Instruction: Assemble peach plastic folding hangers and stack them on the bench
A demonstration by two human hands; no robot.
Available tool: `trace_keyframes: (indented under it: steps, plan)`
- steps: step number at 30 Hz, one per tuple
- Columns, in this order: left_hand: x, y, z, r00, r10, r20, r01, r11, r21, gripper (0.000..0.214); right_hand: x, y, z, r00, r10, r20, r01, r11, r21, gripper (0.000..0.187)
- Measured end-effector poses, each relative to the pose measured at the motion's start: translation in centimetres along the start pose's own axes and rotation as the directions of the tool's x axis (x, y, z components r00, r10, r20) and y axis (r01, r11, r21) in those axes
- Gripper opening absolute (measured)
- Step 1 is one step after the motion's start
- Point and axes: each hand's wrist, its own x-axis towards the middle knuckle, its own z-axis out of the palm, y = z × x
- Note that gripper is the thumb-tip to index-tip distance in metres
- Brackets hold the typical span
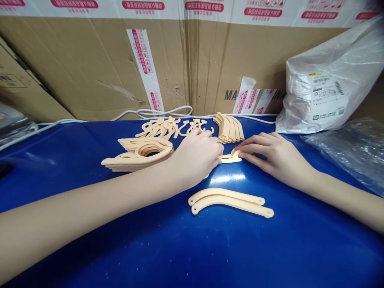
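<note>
Between my two hands, low over the blue table, is a beige plastic hanger piece (231, 159). My left hand (198, 158) is closed on its left end, and the fingers cover most of that side. Thumb and fingertips of my right hand (270, 154) pinch the right end. Nearer to me lie two curved beige hanger arms (231, 202) side by side, each with a hole at its left end. A stack of beige hanger bodies (138, 156) sits left of my left hand. Behind it are loose beige hooks (162, 127), and a neat row of curved arms (229, 128) stands beyond my hands.
Large cardboard boxes (99, 68) form a wall behind the blue table (135, 248). A white cable (120, 116) runs along their base. At the right are a white plastic bag (300, 96) with a label and crumpled clear film (354, 148).
</note>
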Motion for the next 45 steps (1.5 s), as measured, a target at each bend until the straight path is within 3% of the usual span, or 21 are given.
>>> trace_keyframes:
  steps: [14, 21, 25, 29, 33, 40, 43, 45]
  plan:
    - [0.5, -0.6, 0.1, 1.0, -0.009, -0.019, 0.007, 0.992, -0.129, 0.016, 0.0, 0.7, 0.6, 1.0, 0.003, -0.031, -0.002, 0.999, 0.037, 0.029]
    - [-0.9, -0.8, -1.6, 1.0, -0.005, -0.027, 0.001, 0.991, -0.13, 0.012, 0.0, 0.8, 0.6, 1.0, -0.003, -0.021, 0.004, 0.999, 0.036, 0.027]
    - [-2.8, -0.8, -2.6, 0.998, 0.007, 0.062, -0.008, 1.0, 0.022, 0.012, 0.1, 0.7, 0.5, 1.0, -0.005, -0.019, 0.006, 1.0, 0.031, 0.027]
    - [-3.7, -0.7, -2.8, 0.991, 0.03, 0.127, -0.04, 0.997, 0.071, 0.018, 0.2, 0.4, 0.3, 1.0, 0.001, -0.026, 0.0, 0.999, 0.034, 0.027]
    - [-3.5, -0.7, -2.6, 0.974, 0.062, 0.218, -0.076, 0.995, 0.058, 0.025, 0.2, -0.1, 0.0, 0.999, 0.01, -0.048, -0.009, 1.0, 0.023, 0.026]
    - [-3.1, -1.1, -2.1, 0.948, 0.055, 0.314, -0.045, 0.998, -0.041, 0.01, 0.3, -0.6, -0.7, 0.994, -0.027, -0.107, 0.029, 1.0, 0.009, 0.023]
    - [-3.0, -1.2, -2.8, 0.961, 0.024, 0.277, -0.014, 0.999, -0.038, 0.009, 0.4, -0.7, -1.3, 0.991, -0.049, -0.128, 0.049, 0.999, -0.002, 0.021]
    - [-3.1, -1.3, -3.4, 0.98, 0.029, 0.194, -0.014, 0.997, -0.075, 0.006, 0.7, -1.0, -1.8, 0.987, -0.076, -0.141, 0.075, 0.997, -0.01, 0.021]
